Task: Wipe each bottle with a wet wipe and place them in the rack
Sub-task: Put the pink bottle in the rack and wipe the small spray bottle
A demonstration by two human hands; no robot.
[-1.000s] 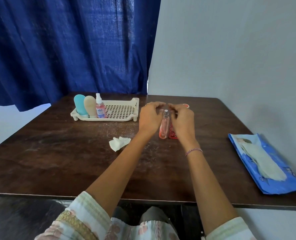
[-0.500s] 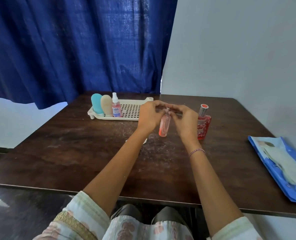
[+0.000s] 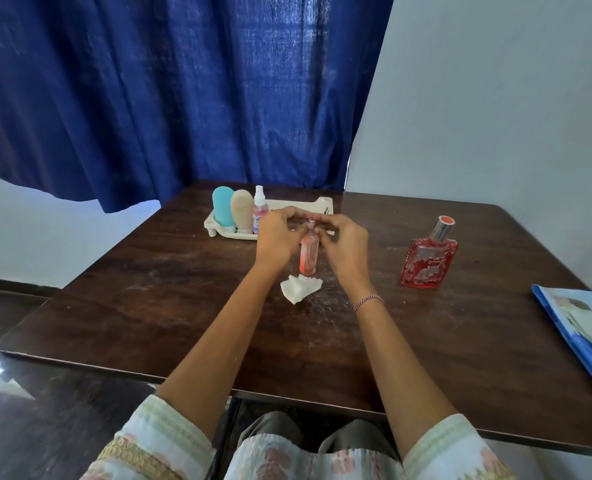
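Slim pink bottle [image 3: 308, 252], upright, held between both hands over the middle of the bench [image 3: 149, 292], just in front of the rack [image 3: 322, 205]; whether its base meets the bench cannot be told. Left hand [image 3: 275, 233] and right hand [image 3: 345, 242] each curl their fingers in at the bottle's neck, pinching it from either side. Crumpled wet wipe [image 3: 301, 288] lies on the bench just nearer than the bottle, in neither hand. Rack holds a teal bottle [image 3: 223, 206], a beige bottle [image 3: 242, 210] and a small spray bottle [image 3: 260, 211], upright in a row at its left end. Red perfume bottle [image 3: 428, 263] stands well apart to the right; blue wipe packet [image 3: 585, 336] lies at the bench's right edge
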